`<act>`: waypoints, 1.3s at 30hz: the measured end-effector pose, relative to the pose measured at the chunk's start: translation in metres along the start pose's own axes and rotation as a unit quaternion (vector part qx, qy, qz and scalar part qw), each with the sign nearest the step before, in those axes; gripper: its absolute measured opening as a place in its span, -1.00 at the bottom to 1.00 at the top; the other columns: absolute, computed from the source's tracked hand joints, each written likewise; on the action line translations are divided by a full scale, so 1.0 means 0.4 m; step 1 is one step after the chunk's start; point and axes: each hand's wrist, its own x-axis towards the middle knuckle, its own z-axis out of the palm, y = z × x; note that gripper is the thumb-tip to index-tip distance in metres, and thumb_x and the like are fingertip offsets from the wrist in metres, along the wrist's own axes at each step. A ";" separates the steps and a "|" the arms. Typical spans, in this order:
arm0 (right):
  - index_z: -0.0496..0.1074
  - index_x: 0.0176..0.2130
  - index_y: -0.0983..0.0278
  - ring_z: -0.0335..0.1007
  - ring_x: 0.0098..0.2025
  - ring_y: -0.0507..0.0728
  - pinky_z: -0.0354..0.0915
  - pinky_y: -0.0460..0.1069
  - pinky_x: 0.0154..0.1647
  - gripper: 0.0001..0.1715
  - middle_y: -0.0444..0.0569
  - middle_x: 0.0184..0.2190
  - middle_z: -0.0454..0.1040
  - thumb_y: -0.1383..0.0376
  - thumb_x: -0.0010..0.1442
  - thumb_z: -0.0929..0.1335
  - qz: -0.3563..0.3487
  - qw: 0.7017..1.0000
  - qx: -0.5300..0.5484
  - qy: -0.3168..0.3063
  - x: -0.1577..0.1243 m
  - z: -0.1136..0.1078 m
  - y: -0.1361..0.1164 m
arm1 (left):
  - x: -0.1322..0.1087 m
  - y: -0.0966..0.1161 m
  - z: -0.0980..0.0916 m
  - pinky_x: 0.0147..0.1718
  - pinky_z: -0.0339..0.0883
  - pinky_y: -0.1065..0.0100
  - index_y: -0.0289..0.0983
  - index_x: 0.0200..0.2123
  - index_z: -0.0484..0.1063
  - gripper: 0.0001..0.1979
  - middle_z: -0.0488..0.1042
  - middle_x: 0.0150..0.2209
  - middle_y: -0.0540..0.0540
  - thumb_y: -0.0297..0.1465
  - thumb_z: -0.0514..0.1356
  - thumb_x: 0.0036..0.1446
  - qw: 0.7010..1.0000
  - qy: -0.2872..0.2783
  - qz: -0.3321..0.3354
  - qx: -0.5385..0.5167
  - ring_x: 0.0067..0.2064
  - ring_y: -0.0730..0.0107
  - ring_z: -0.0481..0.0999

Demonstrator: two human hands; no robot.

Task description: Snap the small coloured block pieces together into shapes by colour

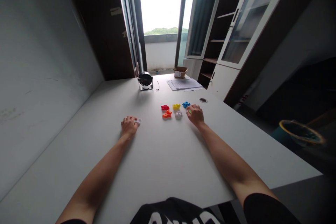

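Note:
On the white table several small heaps of coloured pieces lie in two rows: a red heap [165,107], a yellow heap [176,106] and a blue heap [186,104] behind, an orange heap [167,114] and a white heap [179,114] in front. My right hand [196,114] rests at the right end of the front row, its fingers curled over a green heap [189,111] that is partly hidden. Further left, my left hand [128,126] is closed at a few white pieces [138,122], with thumb and fingertips against them. The pieces are too small to name exactly.
Toward the back of the table [157,168] stand a round black device on a bracket [145,81], a short cord [158,86], papers [185,84] and an open cardboard box [180,72]. A cable hole [203,100] lies right. A bin [301,133] stands beyond the right edge.

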 end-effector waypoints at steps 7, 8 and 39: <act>0.49 -0.23 0.27 0.27 -0.07 0.24 0.12 0.07 -0.03 -0.81 0.09 -0.11 0.47 0.32 0.26 0.28 -0.057 0.998 0.026 0.029 0.002 -0.024 -0.050 | -0.002 -0.001 -0.008 -0.02 0.16 0.10 -0.16 -0.09 0.51 -0.73 0.49 -0.03 -0.19 -0.38 0.11 0.18 0.999 0.011 0.017 0.051 0.04 0.03 0.32; 0.49 -0.24 0.27 0.27 -0.07 0.24 0.12 0.07 -0.03 -0.81 0.09 -0.11 0.47 0.32 0.26 0.28 -0.061 0.997 0.028 0.029 0.003 -0.025 -0.055 | -0.001 -0.004 -0.009 -0.01 0.15 0.09 -0.17 -0.09 0.51 -0.73 0.49 -0.04 -0.19 -0.38 0.11 0.18 0.998 0.012 0.016 0.058 0.04 0.03 0.31; 0.45 -0.31 0.22 0.35 -0.28 0.12 0.23 0.00 -0.15 -0.84 -0.05 -0.37 0.48 0.38 0.29 0.30 -0.277 0.916 0.280 -0.082 -0.104 -0.099 -0.381 | 0.012 -0.038 0.014 0.13 0.12 0.13 -0.25 0.05 0.41 -0.63 0.40 0.11 -0.29 -0.24 0.09 0.24 0.999 -0.027 -0.020 0.034 0.12 0.06 0.30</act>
